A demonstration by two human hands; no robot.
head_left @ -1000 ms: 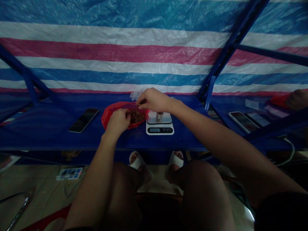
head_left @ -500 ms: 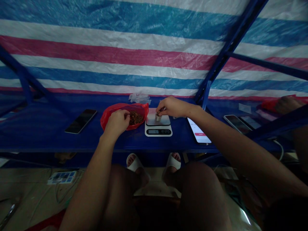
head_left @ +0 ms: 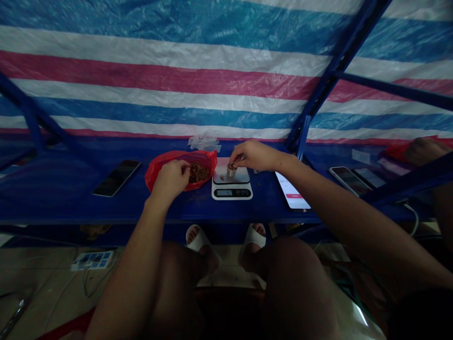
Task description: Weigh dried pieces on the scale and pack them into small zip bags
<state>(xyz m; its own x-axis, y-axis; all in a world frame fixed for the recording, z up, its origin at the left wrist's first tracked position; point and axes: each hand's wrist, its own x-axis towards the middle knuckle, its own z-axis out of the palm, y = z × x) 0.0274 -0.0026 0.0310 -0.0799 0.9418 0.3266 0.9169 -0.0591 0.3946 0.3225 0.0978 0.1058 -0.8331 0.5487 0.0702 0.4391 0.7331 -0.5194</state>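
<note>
A red plastic bag (head_left: 161, 165) lies open on the blue shelf (head_left: 71, 198), with a heap of small brown pieces (head_left: 198, 172) inside it. My left hand (head_left: 171, 180) rests at the bag's near edge, fingers curled into the brown pieces. Right of the bag stands a small white digital scale (head_left: 231, 184) with a little metal cup (head_left: 231, 170) on its platform. My right hand (head_left: 254, 155) hovers over the cup, fingertips pinched together at its mouth. A few brown bits lie on the platform beside the cup.
A dark phone (head_left: 116, 177) lies left of the bag; a lit phone (head_left: 292, 191) lies right of the scale. Crumpled clear plastic (head_left: 204, 142) sits behind the bag. More phones (head_left: 349, 180) and another person's hand (head_left: 423, 150) are at far right. Blue frame bars (head_left: 318, 99) rise behind.
My right hand moved from above the red bag rightwards and down to the cup on the scale. The lit phone came into view. My left hand stayed at the bag.
</note>
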